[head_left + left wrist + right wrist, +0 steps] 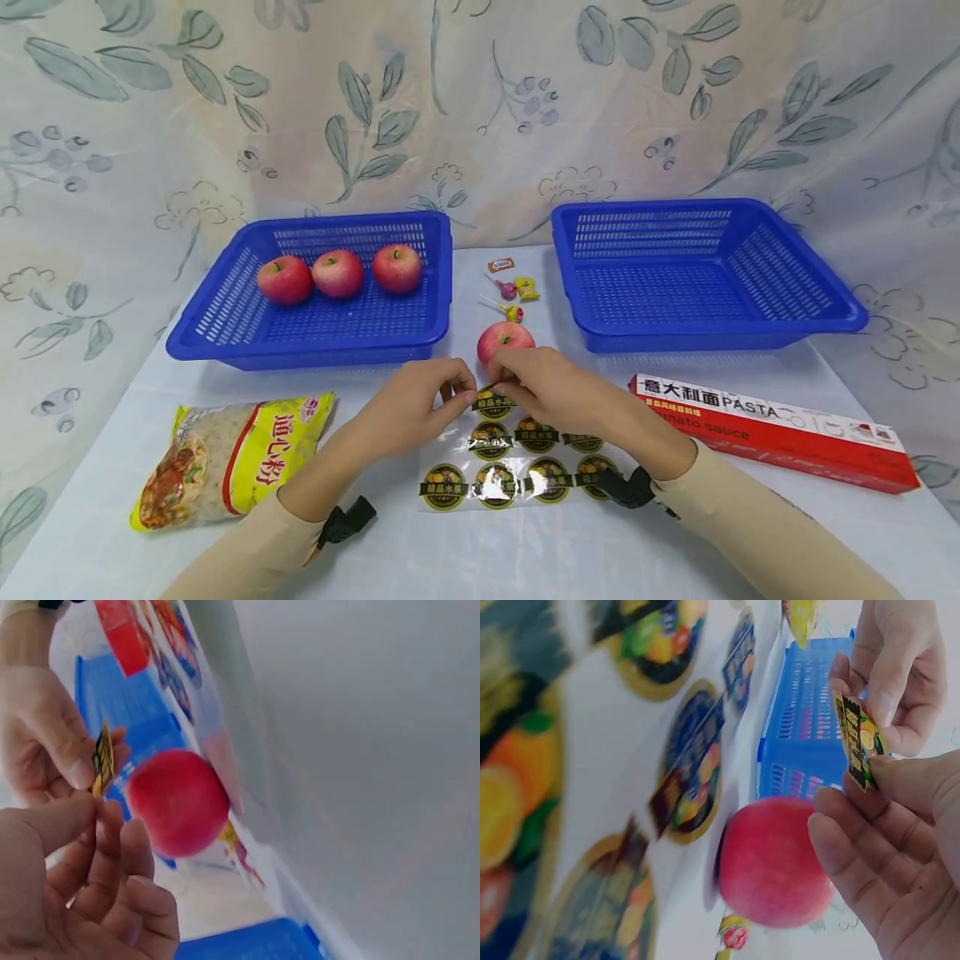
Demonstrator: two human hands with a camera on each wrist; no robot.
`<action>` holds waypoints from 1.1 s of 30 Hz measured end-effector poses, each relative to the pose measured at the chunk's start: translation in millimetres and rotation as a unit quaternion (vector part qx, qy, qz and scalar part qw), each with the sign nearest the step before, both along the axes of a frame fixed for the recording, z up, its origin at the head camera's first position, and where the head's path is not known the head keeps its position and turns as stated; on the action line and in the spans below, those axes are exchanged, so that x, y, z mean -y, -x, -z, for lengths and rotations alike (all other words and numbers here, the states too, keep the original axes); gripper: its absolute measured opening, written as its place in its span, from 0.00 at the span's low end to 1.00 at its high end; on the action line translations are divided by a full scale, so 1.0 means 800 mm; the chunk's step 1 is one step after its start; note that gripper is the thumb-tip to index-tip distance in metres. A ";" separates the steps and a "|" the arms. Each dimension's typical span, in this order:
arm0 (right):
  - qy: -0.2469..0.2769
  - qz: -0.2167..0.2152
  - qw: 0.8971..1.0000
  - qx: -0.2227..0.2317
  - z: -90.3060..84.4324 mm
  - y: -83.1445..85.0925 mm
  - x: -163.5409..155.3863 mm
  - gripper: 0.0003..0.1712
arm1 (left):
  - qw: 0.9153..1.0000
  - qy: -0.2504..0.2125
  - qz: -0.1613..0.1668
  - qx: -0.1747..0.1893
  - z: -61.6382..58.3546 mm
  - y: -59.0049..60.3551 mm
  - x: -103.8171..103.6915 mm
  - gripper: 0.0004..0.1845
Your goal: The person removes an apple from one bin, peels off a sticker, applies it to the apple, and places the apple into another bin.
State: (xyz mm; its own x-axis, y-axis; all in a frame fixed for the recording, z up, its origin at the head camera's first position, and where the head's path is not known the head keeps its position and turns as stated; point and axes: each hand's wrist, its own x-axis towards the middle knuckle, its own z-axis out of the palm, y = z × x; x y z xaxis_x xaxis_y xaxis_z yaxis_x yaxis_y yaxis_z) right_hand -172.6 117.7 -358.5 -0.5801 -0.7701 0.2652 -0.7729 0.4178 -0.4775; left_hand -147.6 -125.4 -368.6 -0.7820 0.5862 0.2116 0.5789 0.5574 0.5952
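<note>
Your left hand (420, 400) and right hand (540, 385) meet just in front of the loose apple (505, 340), both pinching one round fruit sticker (859, 740) by its edges, fingers curled on it. It is held just above the far edge of the sticker sheet (510, 467) on the worktop (480, 550). Three more apples sit in the left blue basket (225, 333); the right blue basket (825, 321) stands beside the sweets (510, 292)
</note>
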 end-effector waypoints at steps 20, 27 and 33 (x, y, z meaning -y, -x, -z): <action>0.029 0.087 0.991 -0.102 0.015 0.020 -0.020 0.02 | 0.988 0.024 -0.058 -0.141 0.010 0.023 -0.048 0.02; 0.019 0.105 0.988 -0.107 0.018 0.028 -0.021 0.02 | 0.990 0.029 -0.067 -0.122 0.012 0.033 -0.052 0.03; 0.028 0.110 0.988 -0.104 0.019 0.031 -0.021 0.04 | 0.988 0.020 -0.082 -0.132 0.012 0.038 -0.054 0.03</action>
